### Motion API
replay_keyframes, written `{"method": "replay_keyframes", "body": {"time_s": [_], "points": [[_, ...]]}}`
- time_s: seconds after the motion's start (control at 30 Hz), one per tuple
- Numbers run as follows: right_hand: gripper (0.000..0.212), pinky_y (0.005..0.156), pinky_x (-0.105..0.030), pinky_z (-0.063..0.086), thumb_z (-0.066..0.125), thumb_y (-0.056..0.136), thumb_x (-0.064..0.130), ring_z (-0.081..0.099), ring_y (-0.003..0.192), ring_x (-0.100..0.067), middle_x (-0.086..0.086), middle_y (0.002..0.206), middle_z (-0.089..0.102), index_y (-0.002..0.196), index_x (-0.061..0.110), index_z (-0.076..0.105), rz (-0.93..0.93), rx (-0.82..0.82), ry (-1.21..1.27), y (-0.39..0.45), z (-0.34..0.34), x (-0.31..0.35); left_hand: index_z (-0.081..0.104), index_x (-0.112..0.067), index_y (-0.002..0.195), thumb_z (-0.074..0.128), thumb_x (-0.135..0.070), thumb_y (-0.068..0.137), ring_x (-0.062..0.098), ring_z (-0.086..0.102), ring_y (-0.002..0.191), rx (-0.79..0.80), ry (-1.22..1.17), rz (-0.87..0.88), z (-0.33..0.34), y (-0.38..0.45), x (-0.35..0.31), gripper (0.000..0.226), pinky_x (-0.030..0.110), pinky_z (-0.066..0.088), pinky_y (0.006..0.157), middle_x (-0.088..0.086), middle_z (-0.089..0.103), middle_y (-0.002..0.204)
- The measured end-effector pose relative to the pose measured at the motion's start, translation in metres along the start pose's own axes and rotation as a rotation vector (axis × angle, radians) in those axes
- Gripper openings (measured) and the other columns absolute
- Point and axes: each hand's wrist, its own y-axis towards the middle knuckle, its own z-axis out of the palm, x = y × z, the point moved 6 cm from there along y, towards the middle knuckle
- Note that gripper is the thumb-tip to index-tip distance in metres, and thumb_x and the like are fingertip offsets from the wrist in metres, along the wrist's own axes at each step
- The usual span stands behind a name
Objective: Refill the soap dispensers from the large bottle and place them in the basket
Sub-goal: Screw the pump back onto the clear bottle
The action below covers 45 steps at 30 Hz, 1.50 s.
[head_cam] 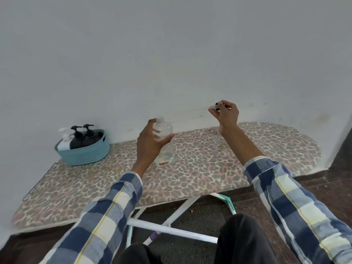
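A clear large bottle point(165, 147) stands uncapped on the leopard-print ironing board point(209, 168), nearly empty. My left hand point(150, 143) wraps loosely around its upper part, fingers spread on the shoulder. My right hand point(225, 115) is raised to the right of the bottle and pinches a small black-and-clear cap or pump piece point(214, 106). At the board's far left a teal ribbed basket point(83, 155) holds two black pump dispensers point(89, 139) and a white pump dispenser point(64, 142).
A pale wall runs right behind the board. The board's white metal legs point(171, 230) cross below its near edge, over a dark floor. My dark-trousered knees are at the bottom of the view.
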Motion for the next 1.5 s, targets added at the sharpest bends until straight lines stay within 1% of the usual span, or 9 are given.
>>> {"method": "replay_keyframes", "body": {"time_s": [0.2,0.43,0.6,0.73,0.87,1.0,1.13,1.23,1.5], "points": [[0.015,0.082,-0.037,0.066,0.065,0.104,0.007,0.074,0.088,-0.024,-0.014,0.115,0.062,0.119,0.004,0.061,-0.211,0.15,-0.146,-0.031,0.058,0.016,0.057,-0.037,0.132,0.091,-0.064,0.075,0.002,0.069,0.091,-0.021,-0.023,-0.013,-0.03,-0.009,0.016,0.072,0.015,0.048,0.07,-0.021,0.07,0.109],[0.016,0.08,-0.038,0.067,0.065,0.104,0.013,0.072,0.092,-0.041,-0.016,0.121,0.06,0.12,0.01,0.062,-0.425,0.229,-0.299,-0.052,0.088,0.042,0.06,-0.037,0.137,0.089,-0.069,0.074,0.009,0.073,0.097,-0.027,-0.096,-0.03,-0.031,-0.013,0.027,0.076,0.036,0.064,0.082,-0.013,0.075,0.116],[0.021,0.08,-0.039,0.067,0.065,0.103,0.014,0.072,0.086,-0.03,-0.01,0.117,0.06,0.122,0.006,0.062,-0.482,0.233,-0.326,-0.059,0.098,0.058,0.058,-0.038,0.14,0.091,-0.063,0.076,0.012,0.073,0.097,-0.01,-0.092,-0.015,-0.027,-0.014,0.022,0.077,0.034,0.062,0.083,-0.012,0.073,0.119],[0.021,0.078,-0.036,0.066,0.065,0.103,0.014,0.072,0.094,-0.039,-0.003,0.113,0.062,0.123,0.007,0.063,-0.52,0.271,-0.365,-0.071,0.105,0.061,0.056,-0.038,0.145,0.089,-0.066,0.075,0.012,0.072,0.099,0.012,-0.07,-0.001,-0.025,-0.013,0.017,0.082,0.029,0.059,0.082,-0.011,0.073,0.126],[0.02,0.08,-0.038,0.067,0.065,0.103,0.014,0.072,0.095,-0.029,0.01,0.114,0.065,0.122,0.008,0.064,-0.605,0.325,-0.399,-0.091,0.117,0.065,0.056,-0.036,0.146,0.089,-0.068,0.075,0.011,0.071,0.102,0.016,-0.064,-0.022,-0.026,-0.011,0.019,0.085,0.031,0.061,0.085,-0.011,0.073,0.125],[0.017,0.08,-0.036,0.066,0.064,0.104,0.013,0.074,0.092,-0.022,-0.005,0.117,0.067,0.12,0.009,0.062,-0.715,0.444,-0.448,-0.113,0.141,0.072,0.057,-0.036,0.144,0.088,-0.072,0.073,0.01,0.072,0.106,0.04,-0.056,-0.039,-0.028,-0.008,0.025,0.085,0.035,0.062,0.088,-0.012,0.074,0.126],[0.015,0.083,-0.031,0.061,0.066,0.102,0.007,0.074,0.096,-0.015,-0.002,0.118,0.068,0.116,0.012,0.062,-0.822,0.65,-0.56,-0.141,0.169,0.067,0.059,-0.036,0.143,0.089,-0.071,0.072,0.011,0.072,0.107,0.055,-0.054,-0.06,-0.027,-0.007,0.022,0.085,0.034,0.061,0.088,-0.012,0.075,0.126],[0.016,0.09,-0.034,0.061,0.068,0.102,0.009,0.073,0.098,-0.012,0.003,0.119,0.066,0.114,0.018,0.064,-0.827,0.797,-0.7,-0.155,0.18,0.036,0.058,-0.035,0.144,0.089,-0.07,0.072,0.012,0.072,0.108,0.059,-0.055,-0.068,-0.027,-0.007,0.024,0.086,0.039,0.062,0.092,-0.011,0.075,0.127],[0.03,0.095,-0.039,0.061,0.069,0.094,-0.001,0.072,0.105,-0.009,0.012,0.116,0.07,0.11,0.024,0.064,-0.68,0.903,-0.828,-0.164,0.176,-0.024,0.062,-0.027,0.137,0.093,-0.05,0.08,0.015,0.071,0.109,0.093,-0.049,-0.089,-0.034,-0.006,0.02,0.069,0.032,0.057,0.089,-0.005,0.075,0.127]]}}
